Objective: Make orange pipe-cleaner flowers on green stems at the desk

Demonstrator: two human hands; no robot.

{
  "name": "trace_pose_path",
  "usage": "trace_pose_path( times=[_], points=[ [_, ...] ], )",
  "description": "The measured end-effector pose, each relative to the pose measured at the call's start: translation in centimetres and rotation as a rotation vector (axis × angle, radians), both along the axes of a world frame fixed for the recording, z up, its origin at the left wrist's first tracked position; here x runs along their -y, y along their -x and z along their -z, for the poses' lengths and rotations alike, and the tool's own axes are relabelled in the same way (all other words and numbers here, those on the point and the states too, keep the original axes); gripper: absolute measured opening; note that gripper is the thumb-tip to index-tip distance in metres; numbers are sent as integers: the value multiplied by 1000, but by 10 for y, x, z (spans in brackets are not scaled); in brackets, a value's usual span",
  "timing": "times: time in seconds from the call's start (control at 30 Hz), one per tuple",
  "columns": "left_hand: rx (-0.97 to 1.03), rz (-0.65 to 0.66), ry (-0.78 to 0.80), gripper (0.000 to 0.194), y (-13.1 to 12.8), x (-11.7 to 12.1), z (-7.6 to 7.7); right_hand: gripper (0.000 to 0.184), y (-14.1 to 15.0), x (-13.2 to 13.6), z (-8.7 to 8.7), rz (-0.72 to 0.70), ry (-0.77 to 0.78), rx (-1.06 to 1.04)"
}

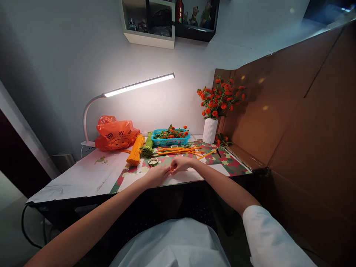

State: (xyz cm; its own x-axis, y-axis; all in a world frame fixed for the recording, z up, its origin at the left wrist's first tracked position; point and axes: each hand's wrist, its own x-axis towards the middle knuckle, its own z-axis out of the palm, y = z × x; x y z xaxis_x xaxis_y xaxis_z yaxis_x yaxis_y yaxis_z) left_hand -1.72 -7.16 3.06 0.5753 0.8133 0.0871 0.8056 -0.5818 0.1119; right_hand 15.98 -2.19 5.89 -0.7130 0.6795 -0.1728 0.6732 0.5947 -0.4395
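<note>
Close together over the white sheet (pixel 128 181) at the table's front edge, my left hand (pixel 159 175) and my right hand (pixel 180 164) meet at the fingertips. Both are closed in a pinch. A small bit of orange shows between them, which looks like a piece of pipe cleaner; most of it is hidden by the fingers. Just beyond, loose orange pipe cleaners (pixel 180 150) lie across the patterned mat. A small round tape roll (pixel 152 162) rests beyond my left hand.
An orange pipe cleaner bundle (pixel 135 150) and a green bundle (pixel 147 146) lie left of a blue basket (pixel 171 141) with small orange flowers. A white vase (pixel 210 130) holds orange flowers. The red bag (pixel 116 133), lamp (pixel 139 85) and cardboard wall (pixel 300 104) border the table.
</note>
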Motion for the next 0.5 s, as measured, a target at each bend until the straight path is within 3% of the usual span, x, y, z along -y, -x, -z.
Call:
trace_pose_path(
  times=[0.1,0.3,0.4,0.5],
  points=[
    [-34,-64,-54,32,-2,-2,0,15,1,2,-1,48,-17,-14],
    [41,-226,-86,35,-5,-18,3,14,9,-1,14,76,-523,-89],
    [76,-248,-101,34,-6,-24,7,11,7,-9,22,18,-525,-123],
    [55,-261,-161,34,-10,-27,12,8,5,-15,25,50,-483,-105]
  ],
)
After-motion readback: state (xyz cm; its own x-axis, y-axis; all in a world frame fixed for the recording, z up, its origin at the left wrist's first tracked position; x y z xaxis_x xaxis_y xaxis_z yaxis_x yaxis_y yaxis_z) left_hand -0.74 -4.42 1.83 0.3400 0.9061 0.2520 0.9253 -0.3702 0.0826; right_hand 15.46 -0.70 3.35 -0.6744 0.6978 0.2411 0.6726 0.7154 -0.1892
